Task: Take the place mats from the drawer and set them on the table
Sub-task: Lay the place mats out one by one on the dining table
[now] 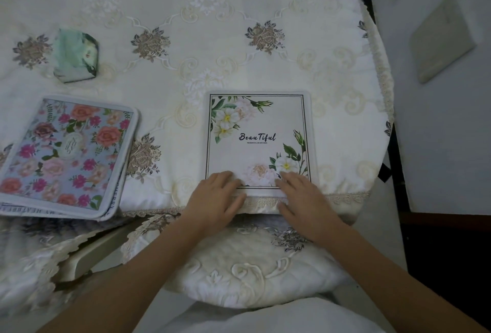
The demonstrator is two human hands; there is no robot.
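A white place mat [259,130] printed with white flowers and the word "Beautiful" lies flat at the table's near edge. My left hand [216,195] rests on its near left corner, fingers spread flat. On the near right corner lies my right hand [303,199], likewise flat. Neither hand grips the mat. At the left, a small stack of place mats [66,154] with a blue, pink-rose top mat overhangs the table's near edge. No drawer is in view.
The table [186,53] wears a cream embroidered cloth with lace trim. A green hexagonal box [75,56] stands at the left. A cushioned chair [239,266] sits below the table edge in front of me. A beige pad [442,40] lies on the floor, right.
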